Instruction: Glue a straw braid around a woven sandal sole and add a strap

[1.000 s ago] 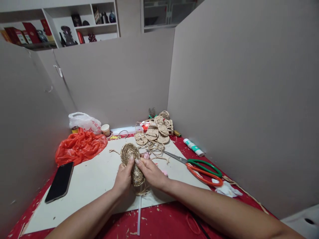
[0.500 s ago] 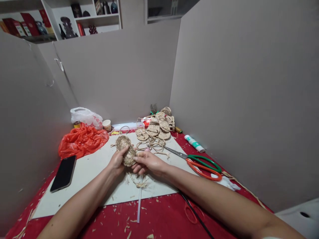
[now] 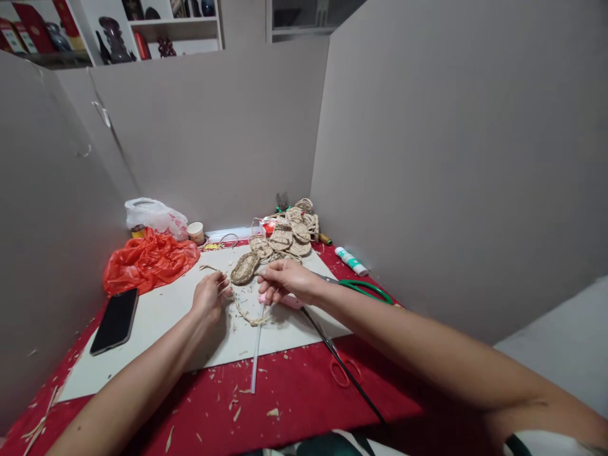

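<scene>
A small oval sole of coiled straw braid point(image 3: 245, 268) is in front of a pile of similar woven straw pieces point(image 3: 287, 235). My right hand point(image 3: 289, 280) is closed, its thumb and forefinger pinching at the sole's right edge. Below those fingers a pink glue gun point(image 3: 291, 302) lies on the white board, with a clear glue stick point(image 3: 256, 358) pointing toward me. My left hand point(image 3: 211, 297) is left of the sole, fingers closed on a thin straw braid point(image 3: 209, 268). More braid point(image 3: 244, 316) curves across the board between my hands.
Large green-handled scissors point(image 3: 365, 288) lie partly behind my right arm, and small red-handled scissors point(image 3: 342, 370) nearer me. A phone point(image 3: 114, 322), an orange-red plastic bag point(image 3: 149, 261) and a paper cup point(image 3: 195, 232) are at left. Black cord point(image 3: 346, 373) crosses the red cloth. Grey walls enclose three sides.
My left hand has let go of the sole and moved left. The sole has turned and moved away from me, toward the pile. The glue gun now shows below my right hand.
</scene>
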The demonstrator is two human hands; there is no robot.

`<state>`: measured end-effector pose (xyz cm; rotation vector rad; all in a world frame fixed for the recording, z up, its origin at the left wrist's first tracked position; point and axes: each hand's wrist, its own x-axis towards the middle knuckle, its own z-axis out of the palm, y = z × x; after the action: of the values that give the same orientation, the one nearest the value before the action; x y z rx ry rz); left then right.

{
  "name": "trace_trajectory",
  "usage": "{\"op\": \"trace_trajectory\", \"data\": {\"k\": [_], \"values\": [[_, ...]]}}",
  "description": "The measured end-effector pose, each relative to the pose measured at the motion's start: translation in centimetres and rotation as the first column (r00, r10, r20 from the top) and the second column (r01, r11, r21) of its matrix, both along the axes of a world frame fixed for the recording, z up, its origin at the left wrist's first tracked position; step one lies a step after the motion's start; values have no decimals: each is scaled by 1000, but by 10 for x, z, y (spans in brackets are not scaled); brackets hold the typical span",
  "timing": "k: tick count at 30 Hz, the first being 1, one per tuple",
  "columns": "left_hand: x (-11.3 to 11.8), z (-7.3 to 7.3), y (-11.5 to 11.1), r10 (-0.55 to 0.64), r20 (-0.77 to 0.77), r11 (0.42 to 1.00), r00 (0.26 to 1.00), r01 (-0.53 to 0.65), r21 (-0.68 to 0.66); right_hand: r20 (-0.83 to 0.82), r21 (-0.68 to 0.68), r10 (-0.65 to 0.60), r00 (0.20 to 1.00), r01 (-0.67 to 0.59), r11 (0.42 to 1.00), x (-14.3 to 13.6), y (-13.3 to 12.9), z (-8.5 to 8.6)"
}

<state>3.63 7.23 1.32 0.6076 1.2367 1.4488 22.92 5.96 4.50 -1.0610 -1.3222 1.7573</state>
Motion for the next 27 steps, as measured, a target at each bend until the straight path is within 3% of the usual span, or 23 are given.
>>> {"op": "trace_trajectory", "data": {"k": [7,10,15,20,27], "values": [[23,28,-47,-238,-109,942,965,257,215,-42,150,-52,998,58,987,-18,-19,-3],[30,28,-56,-261,-194,906,945,310,288,-34,220,-77,996,82,972,-24,-21,-7],[30,20,-51,-221,-323,867,920,337,366,8,315,-73,997,66,947,-27,-21,-8],[30,17,-48,-103,-546,792,831,401,460,25,392,-49,998,35,919,-21,-20,-6],[25,5,-36,290,-732,642,617,442,627,32,376,5,999,-17,927,-27,-24,-5]]}}
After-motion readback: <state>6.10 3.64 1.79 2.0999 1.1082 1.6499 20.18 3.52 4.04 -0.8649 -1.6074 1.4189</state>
